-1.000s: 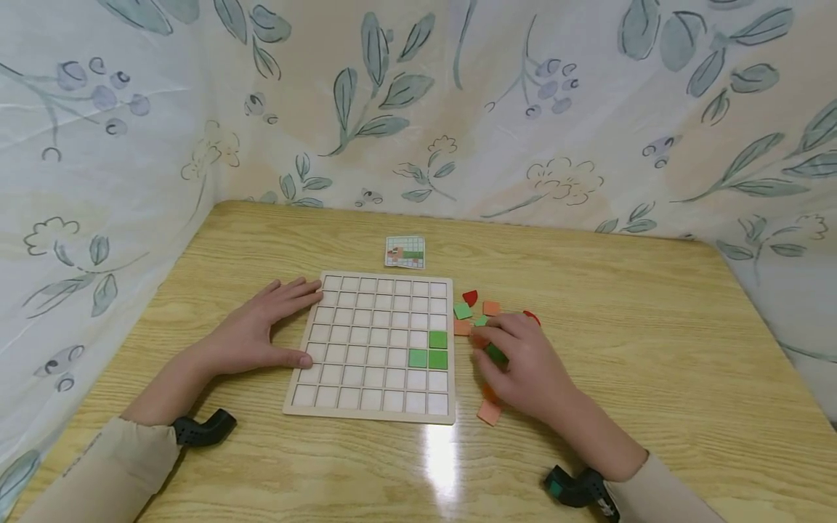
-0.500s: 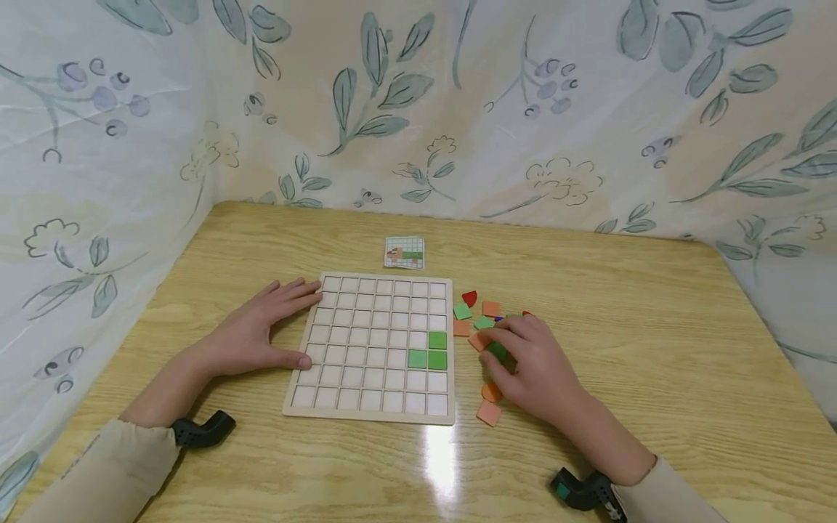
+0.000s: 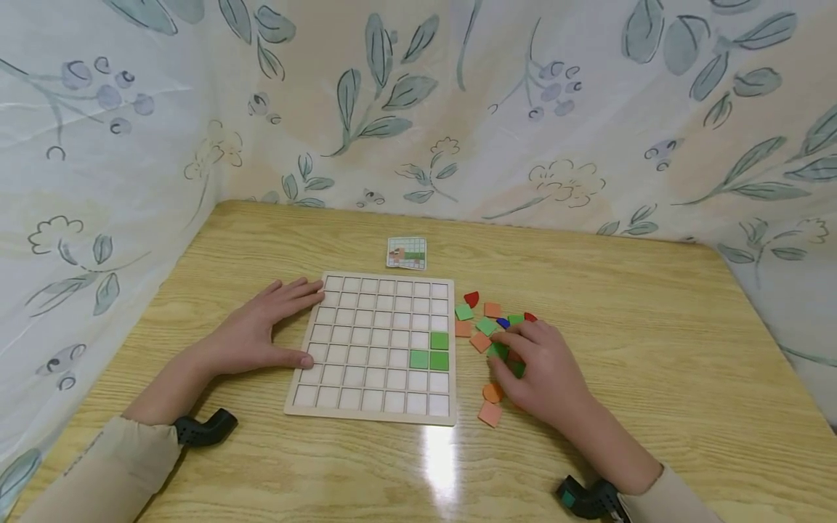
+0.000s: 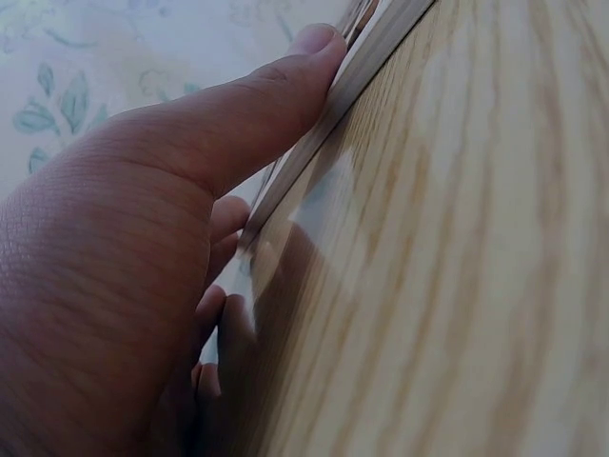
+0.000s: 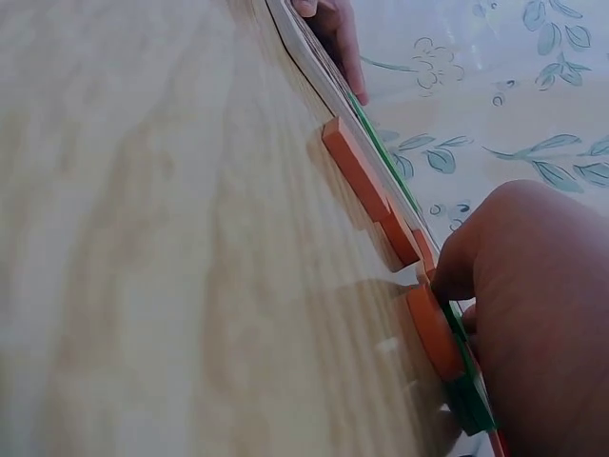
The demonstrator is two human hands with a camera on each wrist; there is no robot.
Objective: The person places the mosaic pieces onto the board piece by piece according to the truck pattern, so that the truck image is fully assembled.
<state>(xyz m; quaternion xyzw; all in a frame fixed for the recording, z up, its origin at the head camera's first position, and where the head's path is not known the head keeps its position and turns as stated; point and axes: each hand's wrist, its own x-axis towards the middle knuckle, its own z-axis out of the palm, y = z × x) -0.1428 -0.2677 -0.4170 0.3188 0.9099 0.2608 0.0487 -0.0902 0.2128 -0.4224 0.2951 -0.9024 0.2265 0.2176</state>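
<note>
A pale wooden grid board [image 3: 305, 349] lies flat, with dark green square tiles [image 3: 439, 341] and a lighter green tile [image 3: 419, 359] in cells near its right edge. My left hand [image 3: 258, 330] rests at the board's left edge, its fingers and thumb spread; in the left wrist view, the thumb [image 4: 276, 90] touches the rim. Right of the board, my right hand [image 3: 539, 370] hovers low over loose tiles, thumb and index fingertips apart around a green tile [image 3: 498, 351]. The right wrist view shows that thumb against the orange pieces [image 5: 433, 328]. My palm hides some tiles.
A small picture card [image 3: 406, 253] lies behind the board. Loose orange squares [image 3: 490, 414], a round orange piece [image 3: 492, 393], red pieces [image 3: 471, 298], a blue piece [image 3: 503, 322] and light green squares [image 3: 464, 312] lie scattered on the wooden table [image 3: 654, 349]. A patterned cloth [image 3: 484, 116] stands behind.
My right hand has shifted slightly right, uncovering an orange tile, the blue piece and a green tile. The left hand and the tiles on the board stay put.
</note>
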